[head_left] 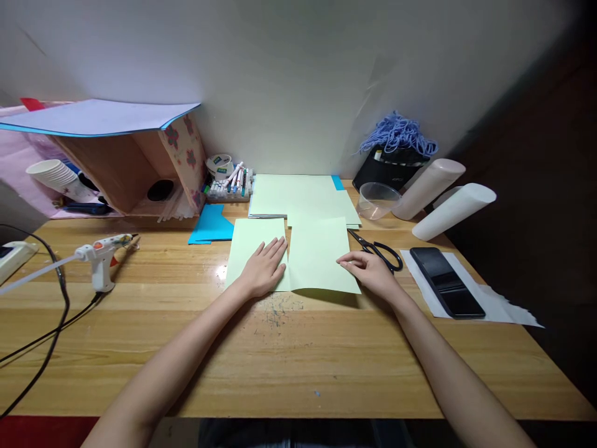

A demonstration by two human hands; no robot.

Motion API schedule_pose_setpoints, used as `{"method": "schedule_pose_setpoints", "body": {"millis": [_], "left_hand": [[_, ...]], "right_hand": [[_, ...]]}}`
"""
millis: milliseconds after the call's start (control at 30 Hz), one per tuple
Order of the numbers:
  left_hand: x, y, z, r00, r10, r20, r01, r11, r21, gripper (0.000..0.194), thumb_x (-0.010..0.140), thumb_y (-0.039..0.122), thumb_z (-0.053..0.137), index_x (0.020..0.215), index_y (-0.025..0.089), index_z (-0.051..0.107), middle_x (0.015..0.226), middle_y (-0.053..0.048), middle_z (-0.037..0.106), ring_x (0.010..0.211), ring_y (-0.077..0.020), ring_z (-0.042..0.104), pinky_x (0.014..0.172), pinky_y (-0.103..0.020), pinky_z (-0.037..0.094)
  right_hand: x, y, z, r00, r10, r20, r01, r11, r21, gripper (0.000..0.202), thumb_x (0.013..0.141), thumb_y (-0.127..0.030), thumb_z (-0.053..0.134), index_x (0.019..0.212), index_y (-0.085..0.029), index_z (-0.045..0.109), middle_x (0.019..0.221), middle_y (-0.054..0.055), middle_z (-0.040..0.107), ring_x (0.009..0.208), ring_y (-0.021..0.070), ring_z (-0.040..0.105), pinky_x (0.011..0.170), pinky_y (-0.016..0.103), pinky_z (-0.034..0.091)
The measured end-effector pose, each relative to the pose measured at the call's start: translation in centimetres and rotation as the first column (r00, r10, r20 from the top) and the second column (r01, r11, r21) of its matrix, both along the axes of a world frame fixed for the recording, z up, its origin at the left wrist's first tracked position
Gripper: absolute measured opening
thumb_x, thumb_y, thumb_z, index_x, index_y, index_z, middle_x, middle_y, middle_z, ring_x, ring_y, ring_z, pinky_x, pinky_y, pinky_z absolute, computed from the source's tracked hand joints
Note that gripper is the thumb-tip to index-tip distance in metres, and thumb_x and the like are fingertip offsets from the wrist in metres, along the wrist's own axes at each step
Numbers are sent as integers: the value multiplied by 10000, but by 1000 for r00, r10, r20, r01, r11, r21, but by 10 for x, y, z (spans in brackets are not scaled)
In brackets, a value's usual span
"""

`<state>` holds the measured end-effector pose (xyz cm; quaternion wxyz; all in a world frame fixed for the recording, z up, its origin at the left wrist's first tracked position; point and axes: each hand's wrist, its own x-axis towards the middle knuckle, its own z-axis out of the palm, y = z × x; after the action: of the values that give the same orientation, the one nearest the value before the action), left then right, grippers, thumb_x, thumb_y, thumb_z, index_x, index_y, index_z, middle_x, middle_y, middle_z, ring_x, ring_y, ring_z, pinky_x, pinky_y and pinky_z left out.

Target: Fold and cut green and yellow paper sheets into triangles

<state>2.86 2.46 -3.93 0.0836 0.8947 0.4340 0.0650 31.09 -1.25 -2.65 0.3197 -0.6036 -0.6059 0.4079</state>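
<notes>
power strip (16,262): white, at the left end of the worktop (289,367).
glue gun (102,264): white, nozzle to the right, a pale stick out of its back, black cable (60,292) beside it.
paper cups (58,176): white, nested, tilted, just left of the box.
box (189,146): open front, flowers on its right side, a lilac and blue sheet (107,118) on top.
blue paper (212,225): flat, in front of the markers (236,180).
left hand (265,269): palm down, fingers out flat with the thumb apart, resting on the green paper's left part.
green paper (319,249): on the worktop between the arms, a gap down its middle from the far edge; the right part's near edge is raised over a shadow.
green stack (303,193): behind, against the wall, partly under the green paper.
right hand (342,261): fingertips gathered at the green paper's right edge; whether the thumb pinches from below, i cannot tell.
scissors (380,252): black handles, just behind the right hand.
tub (379,200): clear, near the black pouch (389,167) topped with blue yarn (398,134).
phone (446,281): black, on white tissue (501,305), at the right.
</notes>
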Motion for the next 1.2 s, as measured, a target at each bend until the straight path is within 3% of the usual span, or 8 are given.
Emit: {"method": "schedule_pose_setpoints", "body": {"millis": [100,200,367,567,700,833,1000,1200], "left_hand": [[0,0,1,1000,-2,0,2,1000,-1,544,917,372,199,1412,158,135,1470,-34,139,1349,-164,93,1102,-378,97],[1,0,1,1000,0,3,0,1000,-2,537,916,362,203,1410,157,149,1469,-35,146,1348,-167,100,1102,-379,95],[1,0,2,1000,0,25,0,1000,-3,527,917,351,211,1408,172,154,1468,-28,155,1347,-169,108,1099,-382,102],[0,0,0,999,-7,35,7,1000,9,523,917,351,227,1407,183,156,1471,-26,141,1346,-171,118,1097,-383,107],[0,0,0,999,-9,31,9,1000,14,520,919,350,224,1409,191,147,1472,-24,135,1346,-171,117,1096,-388,112],[0,0,1,1000,-8,19,8,1000,13,520,921,354,215,1409,190,144,1473,-22,132,1346,-166,116,1097,-381,112],[0,0,2,1000,-5,11,5,1000,7,523,920,357,208,1411,189,140,1472,-22,133,1346,-172,116,1097,-386,114],[0,0,4,1000,-7,6,7,1000,4,523,922,363,198,1409,179,153,1471,-24,138,1346,-168,116,1097,-378,117]], "right_hand": [[2,-1,6,998,70,4,-70,997,20,308,729,-429,585,907,-182,630,709,20,606,621,142,536,552,245,390],[3,-3,12,989,142,35,-141,990,-10,318,730,-416,595,965,-202,612,562,-44,461,499,96,403,469,218,288],[9,-5,20,978,201,58,-197,978,-63,309,748,-368,582,1010,-206,604,499,-80,289,445,78,297,454,220,226],[16,-6,25,971,240,23,-235,963,-129,457,713,-383,614,1123,-184,576,552,-31,478,479,102,410,468,233,309],[14,-7,25,953,301,29,-293,944,-150,451,703,-387,621,1113,-200,590,762,31,610,531,105,454,494,236,349],[13,-6,26,921,383,74,-368,916,-161,367,716,-389,601,1035,-210,630,967,49,628,572,104,457,533,246,365],[20,-6,31,908,408,97,-388,904,-178,357,731,-393,582,1036,-214,635,1000,50,630,608,117,476,566,256,375],[26,-8,38,898,420,133,-379,890,-254,424,692,-432,612,1052,-209,639,888,58,646,585,129,484,541,260,381]]}}
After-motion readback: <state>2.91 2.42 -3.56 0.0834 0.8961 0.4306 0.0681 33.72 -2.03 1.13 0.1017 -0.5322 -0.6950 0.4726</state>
